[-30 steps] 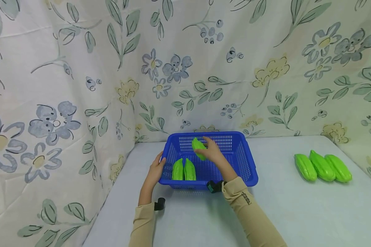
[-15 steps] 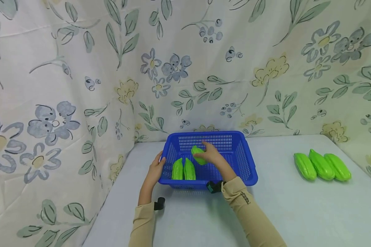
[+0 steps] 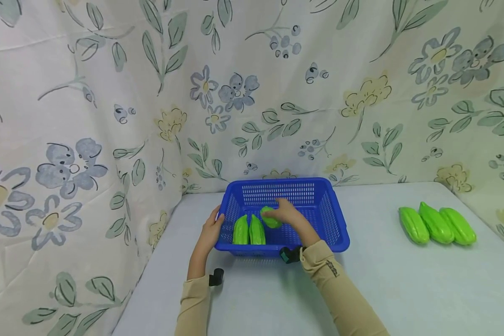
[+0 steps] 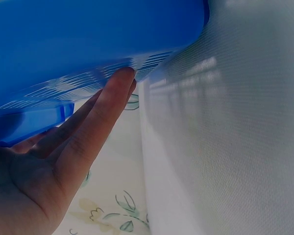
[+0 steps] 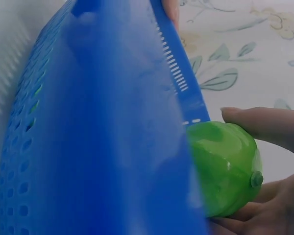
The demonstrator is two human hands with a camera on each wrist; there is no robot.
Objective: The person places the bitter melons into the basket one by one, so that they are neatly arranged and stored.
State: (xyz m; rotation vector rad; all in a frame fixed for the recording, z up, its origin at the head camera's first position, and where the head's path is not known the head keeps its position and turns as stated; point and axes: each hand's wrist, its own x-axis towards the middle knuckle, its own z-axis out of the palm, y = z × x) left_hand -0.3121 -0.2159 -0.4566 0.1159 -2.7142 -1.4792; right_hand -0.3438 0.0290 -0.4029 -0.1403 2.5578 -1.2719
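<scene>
A blue perforated basket (image 3: 340,224) stands on the table. My left hand (image 3: 212,231) holds its left rim, thumb at the rim; in the left wrist view the fingers (image 4: 95,122) lie along the basket's outer side. Inside the basket my right hand (image 3: 287,212) grips a shiny green ribbed gourd (image 3: 271,218), low over the basket floor. The right wrist view shows the thumb and fingers around the gourd's (image 5: 223,166) stem end, while the basket wall hides its other end. Two similar gourds (image 3: 241,231) lie side by side at the basket's left.
Off to the right, three more green gourds (image 3: 437,224) lie close together on the white table (image 3: 386,280). A floral cloth (image 3: 252,93) hangs behind and along the left side. The basket's front wall stands under my right wrist.
My right hand has lowered the gourd further into the basket, toward its floor beside the two lying there. The left hand keeps its place on the rim.
</scene>
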